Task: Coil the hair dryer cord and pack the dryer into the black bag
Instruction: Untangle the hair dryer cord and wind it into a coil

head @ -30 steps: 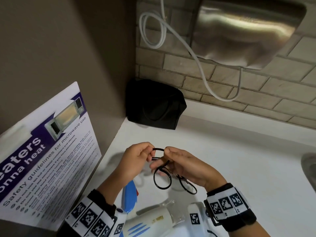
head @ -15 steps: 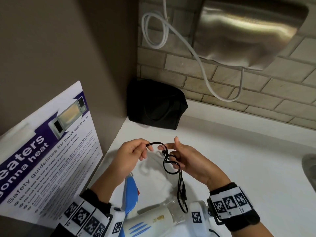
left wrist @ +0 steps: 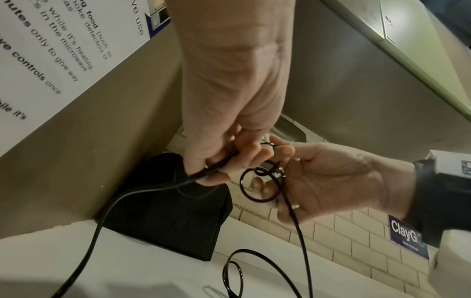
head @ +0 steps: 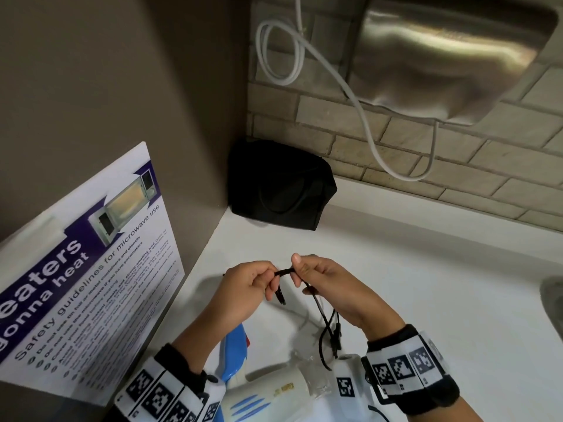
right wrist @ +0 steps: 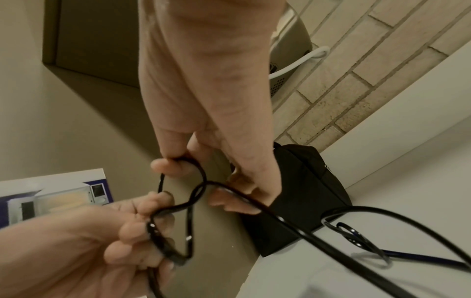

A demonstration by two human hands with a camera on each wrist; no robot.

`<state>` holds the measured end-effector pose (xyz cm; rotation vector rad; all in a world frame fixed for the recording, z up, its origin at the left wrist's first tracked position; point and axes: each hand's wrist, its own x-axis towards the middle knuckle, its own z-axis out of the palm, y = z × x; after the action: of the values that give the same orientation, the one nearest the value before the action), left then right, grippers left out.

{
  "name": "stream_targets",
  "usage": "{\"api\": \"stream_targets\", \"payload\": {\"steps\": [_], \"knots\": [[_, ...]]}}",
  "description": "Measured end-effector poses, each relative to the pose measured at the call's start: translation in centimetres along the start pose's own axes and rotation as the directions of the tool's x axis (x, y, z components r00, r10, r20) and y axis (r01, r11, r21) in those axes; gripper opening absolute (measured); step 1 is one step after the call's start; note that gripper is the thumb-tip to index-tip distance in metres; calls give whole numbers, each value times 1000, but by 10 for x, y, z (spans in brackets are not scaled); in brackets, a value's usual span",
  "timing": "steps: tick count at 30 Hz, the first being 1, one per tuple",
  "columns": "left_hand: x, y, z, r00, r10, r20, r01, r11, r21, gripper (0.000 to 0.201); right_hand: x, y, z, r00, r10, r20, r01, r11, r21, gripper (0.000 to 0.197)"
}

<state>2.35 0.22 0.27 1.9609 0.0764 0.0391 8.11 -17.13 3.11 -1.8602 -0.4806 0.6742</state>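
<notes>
Pinched between both hands above the counter [head: 426,269]: a short run of the black cord [head: 285,271], left hand [head: 243,295] curled round one end of that run, right hand [head: 332,289] nipping the other between thumb and fingers. Seen from the left wrist, a small loop [left wrist: 257,185] held against the right palm; from the right wrist, a twisted figure-of-eight between the two grips. Hung slack from the right hand down toward the hair dryer [head: 283,388], which lay on its side at the near edge, long axis running left to right; which end was the nozzle, not to be told.

Judged as mid-coiling, with loose cord trailing on the counter. Called for next: gathering further loops evenly, untwisting as needed. Black bag [head: 280,187] stood in the far corner against the wall, well apart.
</notes>
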Motion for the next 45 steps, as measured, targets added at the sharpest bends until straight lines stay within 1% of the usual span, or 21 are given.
{"api": "stream_targets", "payload": {"steps": [2,6,10,14,19,21,24,29,33,36,38,40,42,44,45], "knots": [[0,0,2,1000,-15,-1,15,1000,-6,41,2,1,-1,1000,-19,-12,19,1000,-13,46],[0,3,3,999,-44,14,45,998,-43,33,2,-2,1,998,-39,56,36,998,50,42],[2,5,-4,999,-49,12,50,988,-143,41,7,4,2,998,-69,14,68,994,87,43],[3,0,-10,997,-67,-27,60,976,-211,41,18,24,2,998,-65,5,62,975,215,41],[0,-10,-15,996,-79,-38,68,971,-227,44,29,45,-2,999,-32,22,25,965,263,40],[-1,-13,-17,996,-78,-53,63,966,-249,48,34,52,-5,1000,-5,11,2,967,253,39],[-1,-16,-21,996,-71,-57,51,956,-290,49,43,64,-11,999,35,4,-35,983,182,40],[-2,-24,-24,995,-82,-52,63,956,-288,55,52,75,-18,986,163,-29,-160,983,96,43],[-5,-30,-28,991,-107,-78,80,953,-292,50,58,85,-22,972,226,-72,-222,974,52,45],[-7,-36,-28,988,-133,-74,108,955,-276,48,62,90,-24,957,274,-92,-272,961,42,45],[-7,-39,-27,985,-153,-83,124,951,-283,47,64,92,-25,954,281,-105,-279,960,33,45],[-6,-45,-31,976,-184,-112,140,936,-323,44,62,91,-27,959,261,-108,-251,963,96,44],[-4,-52,-35,971,-203,-126,149,926,-346,42,61,89,-32,969,230,-84,-210,956,203,46],[-4,-57,-34,970,-216,-112,165,921,-353,41,60,87,-39,966,245,-86,-213,937,278,46],[-5,-58,-32,970,-220,-103,172,921,-351,40,60,86,-42,961,262,-94,-226,931,286,42]]}}
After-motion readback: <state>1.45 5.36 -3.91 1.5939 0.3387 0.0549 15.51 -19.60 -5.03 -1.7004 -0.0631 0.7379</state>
